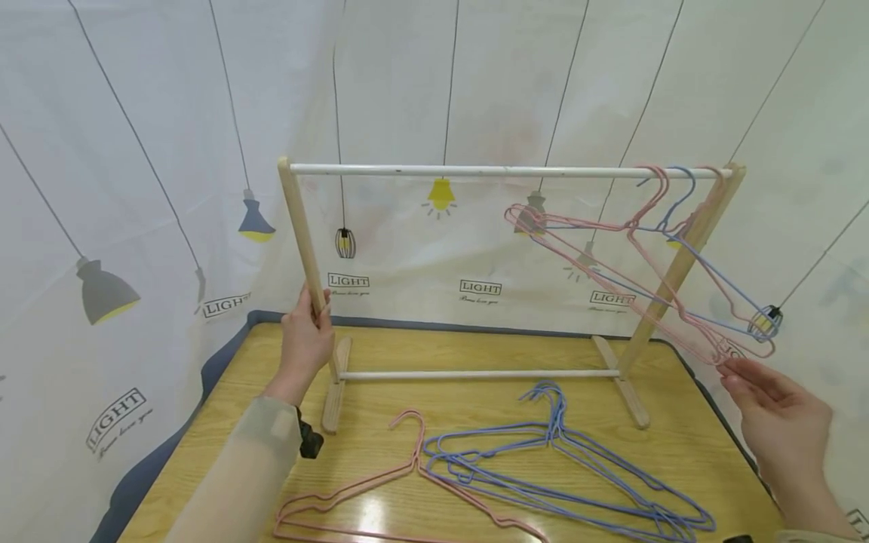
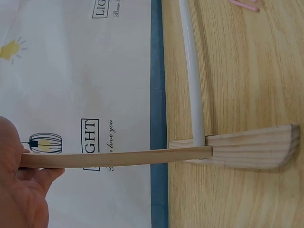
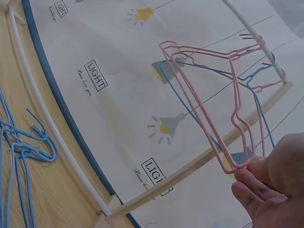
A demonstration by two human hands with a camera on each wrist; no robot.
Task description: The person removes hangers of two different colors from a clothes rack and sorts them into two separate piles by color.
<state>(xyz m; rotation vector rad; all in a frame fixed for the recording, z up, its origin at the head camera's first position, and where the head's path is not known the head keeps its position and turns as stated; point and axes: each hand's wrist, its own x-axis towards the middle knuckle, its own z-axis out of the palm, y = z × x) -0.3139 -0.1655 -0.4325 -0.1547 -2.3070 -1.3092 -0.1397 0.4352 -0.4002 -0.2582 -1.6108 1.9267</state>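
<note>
A small garment rack with pale wooden uprights (image 1: 303, 234) and a white top rail (image 1: 475, 171) stands on the table. My left hand (image 1: 305, 339) grips its left upright partway down, the thumb and fingers wrapped round the wood. Pink wire hangers (image 1: 633, 225) and a blue hanger (image 1: 693, 185) hang bunched at the rail's right end. Thumb and fingers of my right hand (image 1: 781, 422) pinch the lower corner of the pink hangers nearest me. In the right wrist view, that pink corner (image 3: 240, 166) shows at the fingertips, with the blue hanger behind.
On the wooden table (image 1: 231, 422), in front of the rack, lies a pink hanger (image 1: 417, 456) beside an overlapping pile of several blue hangers (image 1: 555, 426). A white lower bar (image 1: 475, 375) joins the rack's feet. Behind it hangs a lamp-printed curtain (image 1: 407, 90).
</note>
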